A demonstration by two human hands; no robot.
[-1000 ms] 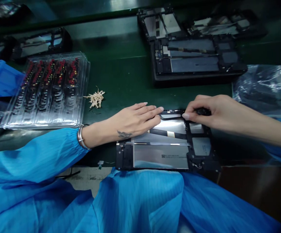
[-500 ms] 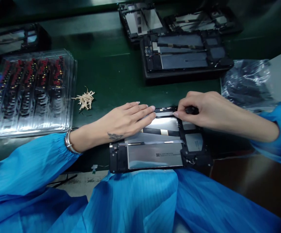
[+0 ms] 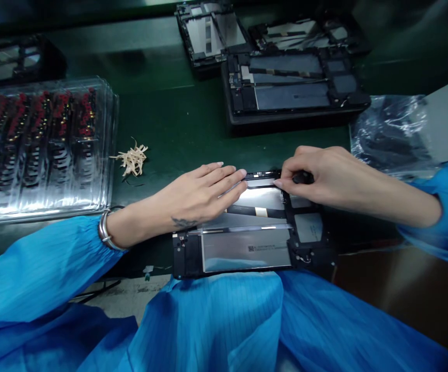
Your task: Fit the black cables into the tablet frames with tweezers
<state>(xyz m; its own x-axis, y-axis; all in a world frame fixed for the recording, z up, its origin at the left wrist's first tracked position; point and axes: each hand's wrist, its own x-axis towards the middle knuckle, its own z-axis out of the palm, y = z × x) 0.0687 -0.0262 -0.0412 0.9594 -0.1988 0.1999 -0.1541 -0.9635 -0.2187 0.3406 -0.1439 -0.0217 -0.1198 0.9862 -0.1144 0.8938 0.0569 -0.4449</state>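
An opened tablet body (image 3: 247, 250) lies at the bench's near edge, its silvery batteries, dark ribbon cable and black frame exposed. My left hand (image 3: 198, 194) rests flat across its upper left part, fingers stretched out together towards the far edge. At the upper right of the same tablet, my right hand (image 3: 320, 173) is closed, thumb and fingertips pinched down at the frame. A black tool (image 3: 303, 177) shows in the curl of that hand; its working end is hidden, so I cannot tell its kind.
Clear plastic trays (image 3: 45, 155) of red and black circuit parts stand on the left. Beside them lies a small heap of pale strips (image 3: 133, 159). Behind the hands is another opened tablet on a black block (image 3: 297, 121), with more behind. A clear plastic bag (image 3: 390, 129) lies right.
The whole view has shifted slightly, so background things sit a little further left. Both hands keep practically the same place and pose on the tablet.
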